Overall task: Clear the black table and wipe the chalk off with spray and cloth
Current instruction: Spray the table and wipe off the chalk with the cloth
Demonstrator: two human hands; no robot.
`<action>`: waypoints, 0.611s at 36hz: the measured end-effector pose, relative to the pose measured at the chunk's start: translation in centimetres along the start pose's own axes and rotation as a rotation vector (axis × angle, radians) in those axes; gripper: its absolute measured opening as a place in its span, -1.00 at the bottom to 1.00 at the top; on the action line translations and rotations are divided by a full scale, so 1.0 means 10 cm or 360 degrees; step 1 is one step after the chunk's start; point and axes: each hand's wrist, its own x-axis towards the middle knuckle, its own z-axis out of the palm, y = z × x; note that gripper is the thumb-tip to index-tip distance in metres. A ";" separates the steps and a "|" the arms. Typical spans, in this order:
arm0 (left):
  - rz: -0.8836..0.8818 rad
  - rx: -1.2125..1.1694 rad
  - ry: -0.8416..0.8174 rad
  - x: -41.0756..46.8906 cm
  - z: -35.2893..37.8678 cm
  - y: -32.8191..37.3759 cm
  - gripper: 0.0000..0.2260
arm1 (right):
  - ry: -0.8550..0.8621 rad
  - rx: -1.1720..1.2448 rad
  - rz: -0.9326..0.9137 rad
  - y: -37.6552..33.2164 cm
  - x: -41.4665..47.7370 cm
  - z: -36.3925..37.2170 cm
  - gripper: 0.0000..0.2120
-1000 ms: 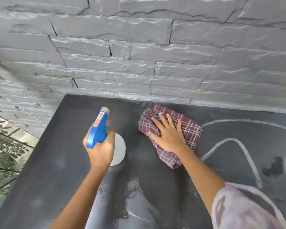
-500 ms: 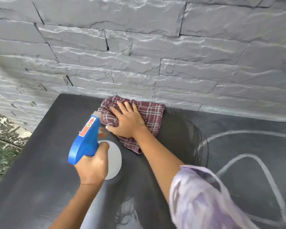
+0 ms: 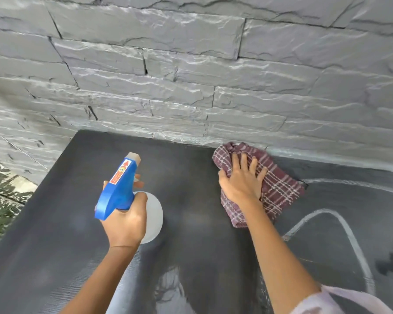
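My left hand point(image 3: 125, 223) grips a spray bottle point(image 3: 117, 189) with a blue trigger head and a white body, held above the black table point(image 3: 55, 223) with the nozzle facing the wall. My right hand point(image 3: 241, 182) lies flat, fingers spread, pressing a maroon checked cloth point(image 3: 279, 189) onto the table near its back edge by the wall. White chalk lines point(image 3: 349, 232) curve across the right part of the table. The left part looks wiped, with faint smears.
A grey stone-brick wall point(image 3: 191, 75) runs along the table's back edge and left side. A leaf-patterned floor point(image 3: 0, 200) shows past the table's left edge. A dark wet blotch point(image 3: 390, 261) sits at the far right.
My right hand has slid the cloth rightward along the back edge, from the back left corner area toward the chalk lines. The spray bottle stays about where it was.
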 end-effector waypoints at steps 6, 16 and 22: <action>-0.0065 -0.0032 -0.0009 -0.03 0.00 0.05 -0.71 | -0.0104 -0.0036 -0.0750 -0.69 -0.18 0.17 -0.36; -0.0053 0.0004 0.0016 -0.02 0.02 0.04 -0.58 | -0.0113 -0.0009 -0.0828 -1.31 0.27 0.13 -0.29; -0.0040 -0.0007 -0.0014 -0.02 -0.01 0.01 -0.61 | -0.0035 -0.0016 -0.0680 -0.71 0.18 0.13 -0.37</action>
